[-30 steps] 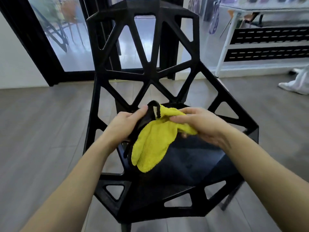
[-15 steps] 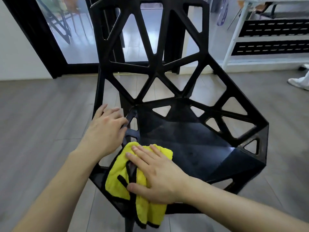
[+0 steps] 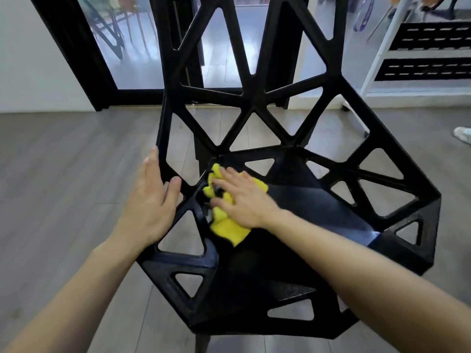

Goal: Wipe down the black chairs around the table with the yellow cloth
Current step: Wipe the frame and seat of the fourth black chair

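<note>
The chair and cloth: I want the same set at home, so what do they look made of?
Black chair: rigid moulded plastic or coated metal, I cannot tell which; faceted struts, semi-gloss sheen, fine grainy texture on the seat front. Yellow cloth: soft, fuzzy pile, probably microfibre; it bunches under the right hand.

chair [image 3: 280, 250]: black, lattice of triangular cut-outs
cloth [image 3: 229, 228]: bright yellow
floor [image 3: 63, 161]: grey wood-grain planks
shelf unit [image 3: 377, 54], 2 o'clock: white frame, black slotted panels
</note>
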A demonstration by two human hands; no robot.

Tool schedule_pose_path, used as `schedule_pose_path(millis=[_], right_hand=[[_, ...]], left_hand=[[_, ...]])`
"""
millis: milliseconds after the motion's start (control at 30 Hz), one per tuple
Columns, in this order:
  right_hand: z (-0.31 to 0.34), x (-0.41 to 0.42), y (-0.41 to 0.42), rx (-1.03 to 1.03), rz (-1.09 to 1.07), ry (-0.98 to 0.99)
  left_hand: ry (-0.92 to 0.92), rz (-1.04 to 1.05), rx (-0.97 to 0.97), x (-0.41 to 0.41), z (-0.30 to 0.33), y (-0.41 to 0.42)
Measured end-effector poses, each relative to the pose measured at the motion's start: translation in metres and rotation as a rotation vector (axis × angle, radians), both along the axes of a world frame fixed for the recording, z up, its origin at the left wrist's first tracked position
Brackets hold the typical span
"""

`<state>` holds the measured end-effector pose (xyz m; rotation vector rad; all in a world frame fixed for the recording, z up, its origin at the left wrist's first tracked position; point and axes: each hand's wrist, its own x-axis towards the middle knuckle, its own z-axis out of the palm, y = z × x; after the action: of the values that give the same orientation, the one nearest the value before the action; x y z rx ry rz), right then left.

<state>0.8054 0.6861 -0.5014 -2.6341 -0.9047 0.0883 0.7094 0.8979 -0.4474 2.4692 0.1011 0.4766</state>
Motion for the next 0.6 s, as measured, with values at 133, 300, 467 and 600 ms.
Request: schedule_pose_path(millis=[133, 300, 467, 600], right_hand=[[0.0, 0.094, -0.105, -0.243, -0.547, -0.164], [0.005, 0.031, -0.03, -0.033, -0.378, -0.023], [0.013, -0.086, 0.02, 0.11, -0.006, 0.02], [0.023, -0.036, -0.097, -0.066, -0.104, 0.004]], left_hand=[[-0.059, 0.029, 0.028, 0.003, -0.007, 0.001], [-0.083, 0.047, -0.159, 0.008, -0.008, 0.006], [-0.097, 0.064, -0.261, 0.006, -0.005, 0.006], [-0.115, 0.063, -0.375, 0.004, -0.004, 0.002]])
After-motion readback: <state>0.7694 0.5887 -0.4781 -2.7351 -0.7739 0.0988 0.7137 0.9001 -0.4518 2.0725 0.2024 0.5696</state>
